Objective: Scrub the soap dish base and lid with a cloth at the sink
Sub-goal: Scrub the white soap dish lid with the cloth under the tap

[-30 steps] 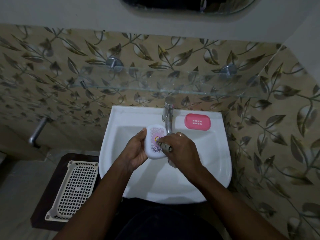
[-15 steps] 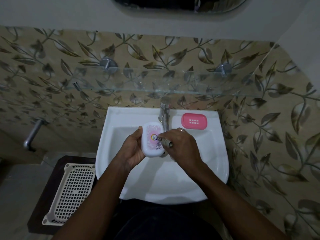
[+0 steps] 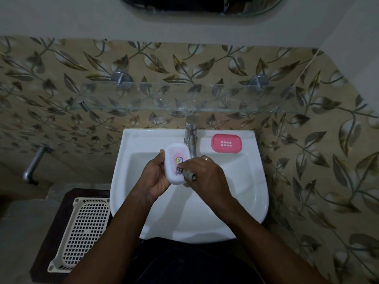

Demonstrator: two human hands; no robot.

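Over the white washbasin (image 3: 258, 181), the left hand (image 3: 153, 177) grips the soap dish lid (image 3: 174, 160) by its edges while the right hand (image 3: 207, 175) pinches a wadded cloth (image 3: 189, 175) against its top. The pink base (image 3: 226, 143) sits on the ledge beside the tap (image 3: 191, 136). Short, firm strokes with the lid braced should serve best; the lid's round sticker (image 3: 180, 160) is too small to read.

Mirror (image 3: 203, 5) cropped by top edge, cloth (image 3: 189, 175) mostly hidden under right hand (image 3: 207, 177)
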